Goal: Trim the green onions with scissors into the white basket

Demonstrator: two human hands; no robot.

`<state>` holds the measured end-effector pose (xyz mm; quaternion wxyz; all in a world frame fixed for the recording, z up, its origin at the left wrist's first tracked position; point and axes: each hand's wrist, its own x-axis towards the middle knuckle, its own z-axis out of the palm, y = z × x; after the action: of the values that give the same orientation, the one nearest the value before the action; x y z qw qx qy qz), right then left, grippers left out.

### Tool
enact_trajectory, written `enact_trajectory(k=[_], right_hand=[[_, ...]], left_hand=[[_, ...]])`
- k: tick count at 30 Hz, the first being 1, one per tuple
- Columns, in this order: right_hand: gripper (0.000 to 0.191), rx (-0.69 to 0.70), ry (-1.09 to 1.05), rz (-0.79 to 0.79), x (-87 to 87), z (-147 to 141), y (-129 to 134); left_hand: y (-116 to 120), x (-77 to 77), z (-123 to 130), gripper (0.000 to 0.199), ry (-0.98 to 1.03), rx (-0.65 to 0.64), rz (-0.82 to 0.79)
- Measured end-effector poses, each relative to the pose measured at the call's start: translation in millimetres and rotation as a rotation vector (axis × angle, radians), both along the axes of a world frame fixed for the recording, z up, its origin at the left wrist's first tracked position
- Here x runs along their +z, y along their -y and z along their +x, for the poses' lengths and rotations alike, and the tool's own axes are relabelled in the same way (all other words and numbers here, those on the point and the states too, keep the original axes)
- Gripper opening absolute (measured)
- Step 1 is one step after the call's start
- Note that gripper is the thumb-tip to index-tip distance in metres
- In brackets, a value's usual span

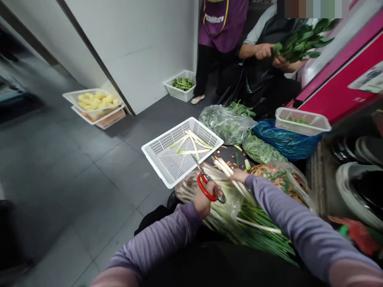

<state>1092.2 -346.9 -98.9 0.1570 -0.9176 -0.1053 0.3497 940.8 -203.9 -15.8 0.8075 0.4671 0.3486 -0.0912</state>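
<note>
While two lilac-sleeved arms reach forward over a dark lap, the grey tiled floor (74,171) fills the space to the left of both hands. Beyond the right hand, a magenta cabinet (338,87) rises at the far right, and two other people stand or crouch ahead of it, one in a purple apron (223,24), the other gripping a bunch of leafy greens (302,42). Directly ahead of the left hand sits a white perforated basket (179,153) holding a few trimmed pale stalks (193,144). Beyond the right hand lie a clear bag of greens (226,123), a blue bag (284,141) and a smaller white basket (302,121) resting on the blue bag. Far ahead and left of the left hand, stacked baskets of yellow vegetables (94,101) stand by the wall; another basket of green vegetables (181,84) stands near the apron wearer's feet. Under and between the hands lies a bundle of scallions (257,227) on a plastic bag. The right hand (239,175) closes around the white ends of several scallions, lifted just beside the large basket's near corner. The left hand (203,201) grips red-handled scissors (208,181), fingers through the loops, blades pointing toward the basket; whether the blades are parted cannot be told.
</note>
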Motion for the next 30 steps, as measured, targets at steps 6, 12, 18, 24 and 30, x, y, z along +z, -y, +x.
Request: enact_trajectory(k=[6,12,18,24,30], right_hand=[[0.063,0.038,0.288,-0.044,64.2,130,-118],[0.037,0.082,0.464,-0.12,53.6,114,-74],[0.021,0.104,0.045,-0.399,-37.1,-34,121],[0.044,0.266,0.018,-0.313,-106.0,-140,166],[0.052,0.317,0.215,-0.252,-143.8,-147,126]], left_hand=[[-31,2.7,11,0.007,-0.002,0.184,0.022],[-33,-1.2,8,0.013,0.083,0.161,-0.045],[-13,-7.7,5,0.016,0.085,0.094,0.012],[23,-12.4,12,0.012,-0.009,0.035,0.043],[45,-18.8,19,0.014,-0.088,0.023,0.108]])
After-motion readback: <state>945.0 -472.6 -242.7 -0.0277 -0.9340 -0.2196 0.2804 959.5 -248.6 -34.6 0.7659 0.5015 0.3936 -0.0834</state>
